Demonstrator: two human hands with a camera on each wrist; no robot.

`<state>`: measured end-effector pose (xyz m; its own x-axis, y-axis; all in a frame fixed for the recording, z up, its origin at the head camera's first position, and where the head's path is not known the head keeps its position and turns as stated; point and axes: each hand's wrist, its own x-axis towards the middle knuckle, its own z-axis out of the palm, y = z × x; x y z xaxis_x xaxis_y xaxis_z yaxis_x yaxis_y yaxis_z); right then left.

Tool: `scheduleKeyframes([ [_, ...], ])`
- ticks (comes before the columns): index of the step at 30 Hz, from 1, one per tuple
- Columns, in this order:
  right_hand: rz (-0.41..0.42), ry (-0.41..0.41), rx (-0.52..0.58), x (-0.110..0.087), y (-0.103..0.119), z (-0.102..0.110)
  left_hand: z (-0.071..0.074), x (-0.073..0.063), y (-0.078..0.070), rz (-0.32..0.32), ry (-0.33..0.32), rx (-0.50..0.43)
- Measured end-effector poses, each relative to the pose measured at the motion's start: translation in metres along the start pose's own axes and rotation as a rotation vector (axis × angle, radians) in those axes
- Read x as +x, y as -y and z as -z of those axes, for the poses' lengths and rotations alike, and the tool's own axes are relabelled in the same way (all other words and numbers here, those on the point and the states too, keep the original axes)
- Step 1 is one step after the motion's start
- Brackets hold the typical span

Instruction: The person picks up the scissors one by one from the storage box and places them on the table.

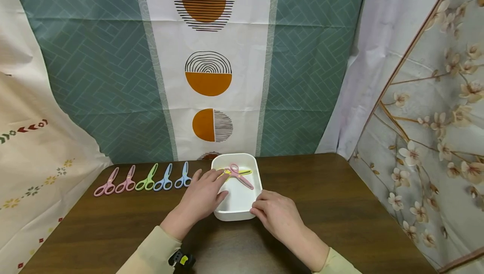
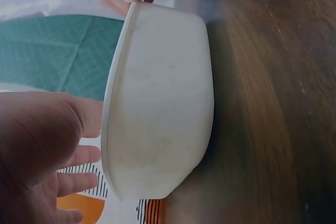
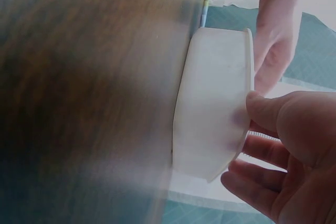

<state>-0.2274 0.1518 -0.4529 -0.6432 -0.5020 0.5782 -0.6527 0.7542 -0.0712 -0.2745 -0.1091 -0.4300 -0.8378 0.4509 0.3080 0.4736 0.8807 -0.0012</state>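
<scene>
A white plastic bin [image 1: 236, 201] stands on the table in front of me. In it lie pink scissors [image 1: 245, 181] crossing over yellow scissors [image 1: 246, 172]. My left hand [image 1: 202, 192] reaches over the bin's left rim with its fingers extended near the scissors' handles. In the left wrist view those fingers are loosely spread beside the rim, and no thing shows in them. My right hand [image 1: 279, 215] holds the bin's right rim near the front corner. The right wrist view shows its thumb against the rim and its fingers on the other side.
Left of the bin, several scissors lie in a row: two pink pairs [image 1: 109, 182], a green pair [image 1: 148, 179] and two blue pairs [image 1: 164, 178]. The dark wooden table [image 1: 332, 206] ends at a patterned curtain [image 1: 310, 80]. A black watch [image 1: 182, 259] is on my left wrist.
</scene>
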Motion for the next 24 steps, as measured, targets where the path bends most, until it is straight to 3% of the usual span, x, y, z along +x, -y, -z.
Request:
scheduleKeyframes([
  [11,-0.007,0.01,0.002,0.0,0.001,0.002,-0.004,0.024,-0.007,-0.061,0.015,0.008],
  [24,0.003,0.007,-0.014,-0.001,0.0,0.001,-0.02,0.055,-0.003,-0.057,0.117,-0.004],
])
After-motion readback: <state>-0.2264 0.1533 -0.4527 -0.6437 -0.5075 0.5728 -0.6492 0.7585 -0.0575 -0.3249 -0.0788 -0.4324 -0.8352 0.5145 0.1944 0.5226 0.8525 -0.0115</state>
